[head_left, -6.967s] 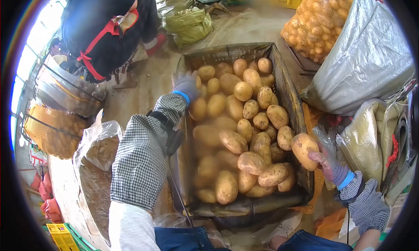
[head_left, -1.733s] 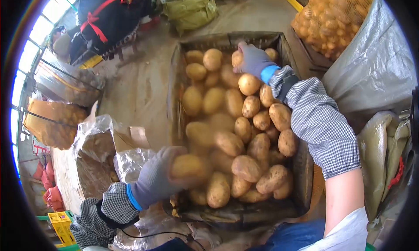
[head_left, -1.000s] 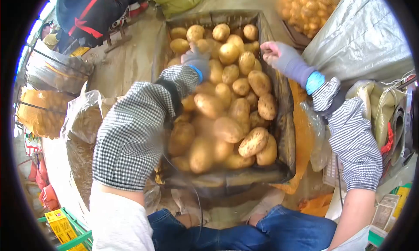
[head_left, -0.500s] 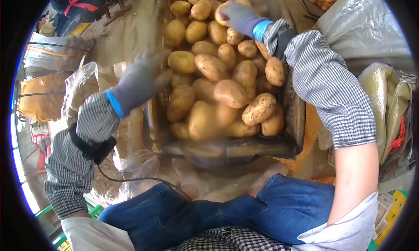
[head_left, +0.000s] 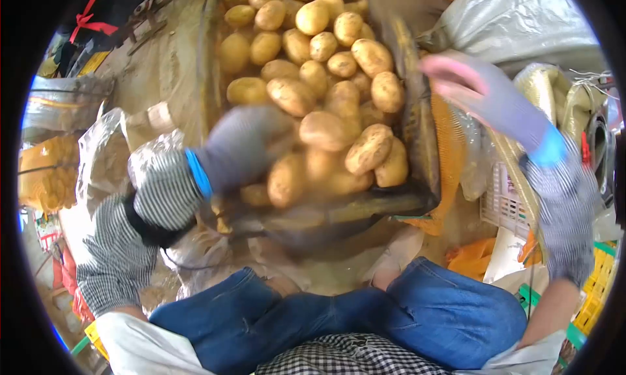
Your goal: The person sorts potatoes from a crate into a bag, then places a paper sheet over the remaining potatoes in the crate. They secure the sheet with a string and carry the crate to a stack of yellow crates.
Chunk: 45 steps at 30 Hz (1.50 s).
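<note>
A dark crate (head_left: 417, 114) full of potatoes (head_left: 323, 131) stands in front of my knees. My left hand (head_left: 251, 143), in a grey glove with a blue cuff, is over the left part of the potatoes; its fingers point down and are blurred, and whether they hold a potato cannot be made out. Just outside the crate's right edge, my right hand (head_left: 466, 88) is raised in a grey and pink glove, thumb and fingers apart, with nothing visible between them.
Orange mesh (head_left: 450, 153) lies along the crate's right side. Beyond it are woven sacks (head_left: 544, 91), a pale plastic basket (head_left: 505, 199) and grey sheeting (head_left: 521, 23). Clear plastic bags (head_left: 107, 140) lie at the left. A person in dark clothes (head_left: 120, 3) is at the upper left.
My left hand has moved right and down onto the potatoes. My right hand has left the potato at the crate's far end and swung out past the right edge. The view has shifted somewhat.
</note>
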### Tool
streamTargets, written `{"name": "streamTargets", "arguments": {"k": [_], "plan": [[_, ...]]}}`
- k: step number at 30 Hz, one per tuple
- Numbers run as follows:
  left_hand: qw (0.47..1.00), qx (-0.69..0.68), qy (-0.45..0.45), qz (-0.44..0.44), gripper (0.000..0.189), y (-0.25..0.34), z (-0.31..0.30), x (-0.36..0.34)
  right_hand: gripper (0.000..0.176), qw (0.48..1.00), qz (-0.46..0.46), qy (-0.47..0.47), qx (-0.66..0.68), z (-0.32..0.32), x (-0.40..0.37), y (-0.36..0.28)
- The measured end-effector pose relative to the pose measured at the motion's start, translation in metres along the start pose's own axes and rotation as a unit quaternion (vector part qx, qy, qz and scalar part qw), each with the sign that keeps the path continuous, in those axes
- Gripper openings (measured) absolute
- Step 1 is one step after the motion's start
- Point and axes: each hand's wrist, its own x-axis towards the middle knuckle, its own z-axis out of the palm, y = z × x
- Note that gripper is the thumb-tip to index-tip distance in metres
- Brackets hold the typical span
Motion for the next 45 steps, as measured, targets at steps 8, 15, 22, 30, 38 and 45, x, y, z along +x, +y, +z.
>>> {"name": "streamTargets", "arguments": {"k": [8, 15, 22, 30, 38, 45], "plan": [[0.984, -0.039, 0.124, 0.122, 0.031, -0.019, -0.008, -0.001, 0.047, 0.881, 0.233, 0.202, 0.36, 0.128, -0.243, 0.053], [0.981, -0.171, 0.086, 0.008, 0.027, -0.002, -0.001, 0.015, 0.027, 0.708, 0.58, 0.398, 0.062, 0.332, -0.44, 0.051], [0.995, -0.08, 0.06, -0.012, 0.027, -0.001, -0.013, 0.031, 0.027, 0.507, 0.654, 0.555, -0.084, 0.355, -0.567, 0.171], [0.998, 0.031, 0.045, 0.021, 0.036, 0.014, -0.017, 0.029, 0.063, 0.555, 0.684, 0.468, -0.071, 0.313, -0.595, 0.277], [0.993, 0.107, 0.031, 0.04, 0.029, 0.048, -0.021, 0.06, 0.051, 0.63, 0.737, 0.242, -0.025, 0.291, -0.61, 0.296], [0.994, 0.103, 0.032, 0.029, 0.027, 0.054, -0.019, 0.067, 0.017, 0.589, 0.76, 0.204, -0.185, 0.314, -0.592, 0.311]]}}
